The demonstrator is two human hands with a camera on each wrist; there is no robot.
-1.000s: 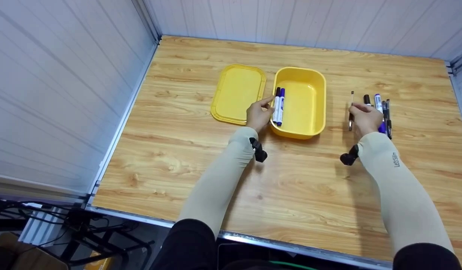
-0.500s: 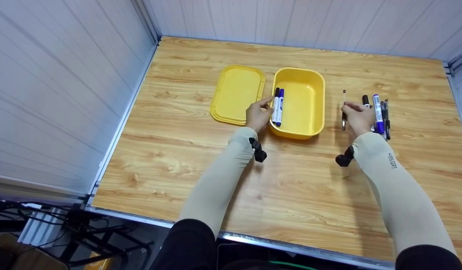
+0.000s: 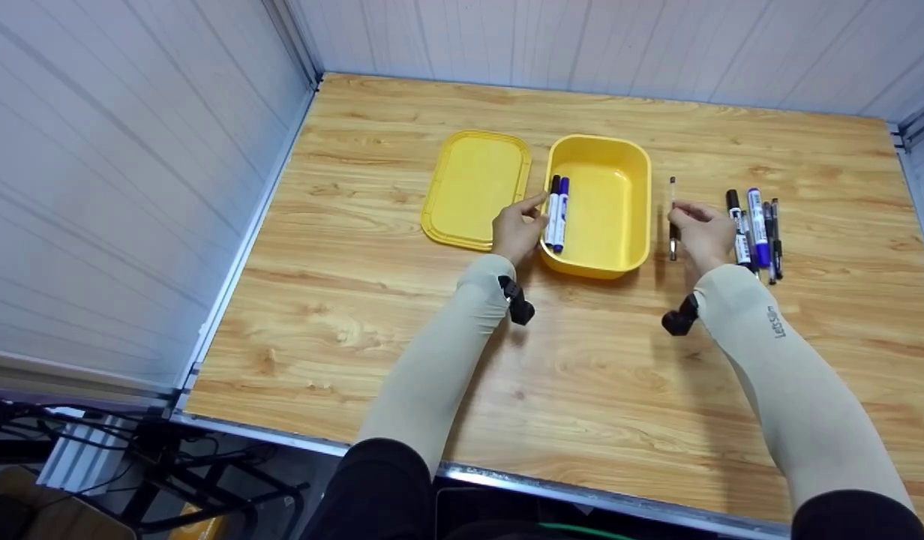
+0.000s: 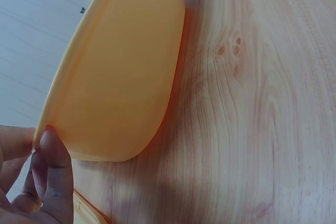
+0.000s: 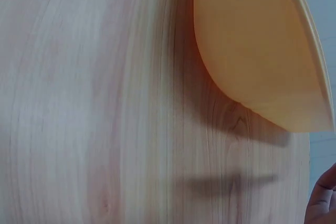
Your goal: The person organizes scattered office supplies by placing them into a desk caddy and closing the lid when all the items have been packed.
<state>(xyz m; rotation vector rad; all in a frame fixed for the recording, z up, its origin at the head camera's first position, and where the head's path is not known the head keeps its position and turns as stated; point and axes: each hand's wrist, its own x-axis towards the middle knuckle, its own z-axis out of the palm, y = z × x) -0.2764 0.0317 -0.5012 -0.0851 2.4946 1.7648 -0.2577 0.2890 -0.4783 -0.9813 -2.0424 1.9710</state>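
With thumb and fingers my left hand (image 3: 517, 228) pinches the left rim of a yellow box (image 3: 597, 264), as the left wrist view also shows on the box wall (image 4: 121, 72). Inside the box, along its left side, lie a black-capped marker (image 3: 552, 217) and a blue-capped marker (image 3: 562, 217). My right hand (image 3: 703, 234) holds a slim pen (image 3: 673, 225) with a clear barrel and dark parts, just right of the box and apart from it. In the right wrist view only part of that hand (image 5: 324, 198) shows at the lower right; the pen is out of sight there.
A yellow lid (image 3: 477, 189) lies flat left of the box. Right of my right hand lie a black marker (image 3: 738, 225), a blue-and-white marker (image 3: 758, 225) and several dark pens (image 3: 775, 232). Pale panels (image 3: 582, 45) wall the wooden table (image 3: 582, 390) at the back and sides.
My right hand has moved left toward the box with the pen, uncovering the markers and pens behind it. My left hand has stayed on the rim.
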